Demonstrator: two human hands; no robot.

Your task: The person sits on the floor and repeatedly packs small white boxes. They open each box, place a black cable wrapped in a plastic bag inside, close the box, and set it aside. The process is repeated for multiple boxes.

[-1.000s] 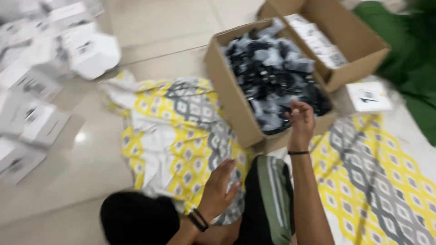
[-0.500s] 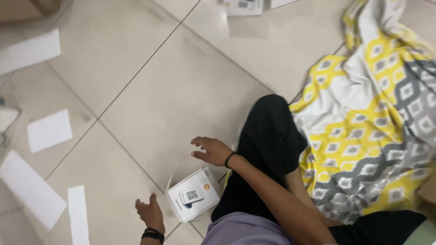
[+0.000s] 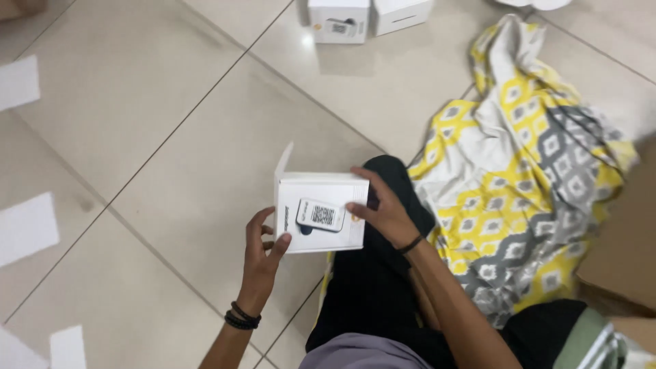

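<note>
gripping the box [image 3: 321, 222] from both ends, the left hand [image 3: 265, 254] cupped its lower-left corner, right hand [image 3: 383, 213] fingers [image 3: 355, 207] pinching the right edge.

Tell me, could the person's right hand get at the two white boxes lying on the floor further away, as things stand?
Probably not right away. The right hand is gripping the small white box, together with the left hand, and the two white boxes lie well beyond across bare floor tiles.

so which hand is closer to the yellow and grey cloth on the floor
Right. The right hand grips the right edge of the small white box, on the side where the cloth lies. The left hand holds the box's lower left corner, farther away.
</note>
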